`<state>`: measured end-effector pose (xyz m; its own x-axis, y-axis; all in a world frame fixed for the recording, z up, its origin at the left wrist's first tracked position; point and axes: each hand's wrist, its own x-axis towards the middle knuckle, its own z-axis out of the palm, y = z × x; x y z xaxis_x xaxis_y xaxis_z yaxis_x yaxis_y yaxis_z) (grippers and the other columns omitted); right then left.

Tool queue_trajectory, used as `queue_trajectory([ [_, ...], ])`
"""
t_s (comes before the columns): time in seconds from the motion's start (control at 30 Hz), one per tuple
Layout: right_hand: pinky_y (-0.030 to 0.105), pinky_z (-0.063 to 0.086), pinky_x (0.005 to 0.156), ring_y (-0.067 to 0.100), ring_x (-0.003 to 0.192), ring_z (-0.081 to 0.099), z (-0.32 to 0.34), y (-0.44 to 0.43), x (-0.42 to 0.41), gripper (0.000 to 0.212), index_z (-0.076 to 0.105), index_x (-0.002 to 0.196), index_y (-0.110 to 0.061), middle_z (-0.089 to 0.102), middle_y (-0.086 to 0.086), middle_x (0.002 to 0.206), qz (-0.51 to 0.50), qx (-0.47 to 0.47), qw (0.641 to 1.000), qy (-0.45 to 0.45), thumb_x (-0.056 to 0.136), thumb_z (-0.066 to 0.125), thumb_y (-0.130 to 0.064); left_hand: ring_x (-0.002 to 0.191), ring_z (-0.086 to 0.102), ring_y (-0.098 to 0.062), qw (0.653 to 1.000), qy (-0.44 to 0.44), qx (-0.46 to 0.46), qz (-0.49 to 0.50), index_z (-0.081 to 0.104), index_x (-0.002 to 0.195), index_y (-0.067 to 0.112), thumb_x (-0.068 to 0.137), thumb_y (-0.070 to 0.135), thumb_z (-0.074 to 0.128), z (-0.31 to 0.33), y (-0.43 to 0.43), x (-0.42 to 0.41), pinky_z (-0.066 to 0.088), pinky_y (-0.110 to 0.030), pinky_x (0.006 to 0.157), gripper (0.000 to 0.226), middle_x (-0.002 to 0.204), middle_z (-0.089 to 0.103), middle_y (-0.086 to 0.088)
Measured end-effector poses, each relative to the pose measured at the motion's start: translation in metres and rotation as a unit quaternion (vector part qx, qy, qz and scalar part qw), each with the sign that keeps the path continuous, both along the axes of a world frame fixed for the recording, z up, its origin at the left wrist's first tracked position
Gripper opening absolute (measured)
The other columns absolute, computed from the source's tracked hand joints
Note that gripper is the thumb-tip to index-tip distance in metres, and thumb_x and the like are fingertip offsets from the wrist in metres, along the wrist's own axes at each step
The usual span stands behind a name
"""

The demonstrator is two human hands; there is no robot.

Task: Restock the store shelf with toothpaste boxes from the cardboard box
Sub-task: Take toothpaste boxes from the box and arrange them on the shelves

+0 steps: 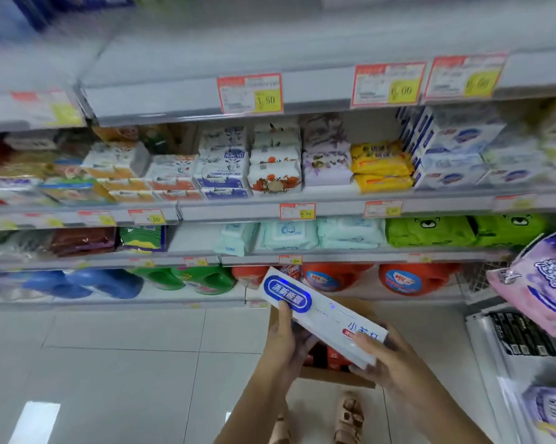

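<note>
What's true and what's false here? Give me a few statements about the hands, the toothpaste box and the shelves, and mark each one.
1. The left hand and right hand both hold one white and blue toothpaste box. True.
2. The toothpaste box already lies on a shelf. False: it is held in the air in front of the shelves.
3. The cardboard box stands on the floor beneath the hands. True.
4. The green packs sit on the lowest shelf. False: they sit one shelf above the orange jugs.
5. The cardboard box is empty. False: red packs show inside it.
</note>
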<state>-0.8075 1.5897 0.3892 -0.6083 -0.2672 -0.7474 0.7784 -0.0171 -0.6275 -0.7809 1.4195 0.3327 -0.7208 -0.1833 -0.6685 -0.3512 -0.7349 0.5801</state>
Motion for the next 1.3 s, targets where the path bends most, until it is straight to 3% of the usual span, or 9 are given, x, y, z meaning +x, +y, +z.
queue_trajectory([
  [0.2, 0.054, 0.048, 0.092, 0.040, 0.104, 0.063, 0.043, 0.001, 0.002, 0.061, 0.056, 0.126, -0.007, 0.066, 0.021, 0.116, -0.075, -0.114, 0.986, -0.096, 0.069, 0.073, -0.022, 0.103, 0.065, -0.029, 0.999, 0.027, -0.020, -0.025, 0.057, 0.122, 0.006, 0.064, 0.063, 0.070, 0.050, -0.006, -0.002, 0.058, -0.038, 0.077, 0.083, 0.114, 0.067, -0.016],
  [0.3, 0.055, 0.053, 0.084, 0.039, 0.090, 0.068, 0.056, 0.001, -0.001, 0.090, 0.063, 0.113, -0.006, 0.067, 0.024, 0.111, -0.078, -0.164, 0.977, -0.110, 0.032, 0.097, -0.025, 0.087, 0.069, -0.019, 0.997, 0.055, -0.032, -0.050, 0.061, 0.112, 0.007, 0.085, 0.032, 0.059, 0.072, -0.013, -0.006, 0.059, -0.032, 0.072, 0.037, 0.104, 0.071, -0.011],
  [0.4, 0.061, 0.053, 0.074, 0.042, 0.084, 0.069, 0.064, 0.002, -0.009, 0.091, 0.069, 0.100, -0.002, 0.068, 0.025, 0.104, -0.098, -0.207, 0.967, -0.110, 0.015, 0.097, -0.015, 0.076, 0.071, -0.017, 0.994, 0.082, -0.040, -0.065, 0.063, 0.100, 0.008, 0.094, 0.011, 0.050, 0.093, -0.016, -0.013, 0.059, -0.029, 0.065, 0.014, 0.092, 0.074, -0.009],
  [0.5, 0.064, 0.053, 0.069, 0.042, 0.082, 0.069, 0.075, 0.003, -0.014, 0.077, 0.076, 0.083, 0.000, 0.070, 0.025, 0.099, -0.111, -0.242, 0.959, -0.100, 0.010, 0.097, -0.011, 0.073, 0.071, -0.018, 0.994, 0.091, -0.035, -0.046, 0.060, 0.098, 0.005, 0.093, 0.000, 0.049, 0.108, -0.018, -0.019, 0.058, -0.029, 0.060, 0.014, 0.088, 0.074, -0.010],
  [0.63, 0.061, 0.052, 0.074, 0.045, 0.094, 0.066, 0.086, 0.004, -0.021, 0.101, 0.066, 0.107, -0.004, 0.066, 0.025, 0.113, -0.121, -0.222, 0.964, -0.081, 0.012, 0.098, -0.013, 0.069, 0.070, -0.019, 0.996, 0.089, -0.011, -0.016, 0.058, 0.095, 0.002, 0.091, -0.006, 0.048, 0.120, -0.019, -0.023, 0.059, -0.032, 0.058, 0.014, 0.085, 0.072, -0.013],
  [0.8, 0.069, 0.040, 0.081, 0.048, 0.088, 0.066, 0.099, -0.005, -0.031, 0.106, 0.062, 0.109, -0.005, 0.068, 0.025, 0.106, -0.143, -0.213, 0.965, -0.052, 0.009, 0.097, -0.008, 0.068, 0.070, -0.024, 0.995, 0.095, 0.019, 0.019, 0.057, 0.095, -0.001, 0.089, -0.008, 0.047, 0.131, -0.025, -0.025, 0.060, -0.039, 0.058, 0.013, 0.086, 0.071, -0.017],
  [1.03, 0.061, 0.045, 0.077, 0.039, 0.093, 0.068, 0.125, -0.030, -0.042, 0.104, 0.062, 0.109, -0.003, 0.070, 0.022, 0.106, -0.112, -0.215, 0.970, 0.007, 0.012, 0.098, -0.016, 0.070, 0.055, -0.028, 0.989, 0.131, 0.053, 0.046, 0.064, 0.088, 0.005, 0.069, -0.001, 0.069, 0.142, -0.041, -0.032, 0.059, -0.044, 0.061, 0.021, 0.085, 0.058, -0.013],
  [1.2, 0.048, 0.050, 0.076, 0.031, 0.100, 0.065, 0.140, -0.048, -0.044, 0.063, 0.056, 0.123, -0.004, 0.071, 0.017, 0.106, -0.099, -0.208, 0.972, 0.038, 0.065, 0.075, -0.022, 0.073, 0.069, -0.027, 0.981, 0.184, 0.048, 0.042, 0.057, 0.102, 0.001, 0.062, -0.006, 0.065, 0.172, -0.045, -0.036, 0.060, -0.041, 0.061, 0.042, 0.089, 0.071, -0.017],
  [1.3, 0.045, 0.052, 0.074, 0.028, 0.100, 0.065, 0.153, -0.051, -0.051, 0.050, 0.060, 0.115, -0.012, 0.072, 0.014, 0.104, -0.104, -0.217, 0.967, 0.078, 0.068, 0.070, -0.027, 0.075, 0.066, -0.028, 0.972, 0.227, 0.049, 0.025, 0.059, 0.095, 0.001, 0.046, 0.002, 0.072, 0.195, -0.046, -0.036, 0.060, -0.043, 0.067, 0.050, 0.087, 0.069, -0.019],
])
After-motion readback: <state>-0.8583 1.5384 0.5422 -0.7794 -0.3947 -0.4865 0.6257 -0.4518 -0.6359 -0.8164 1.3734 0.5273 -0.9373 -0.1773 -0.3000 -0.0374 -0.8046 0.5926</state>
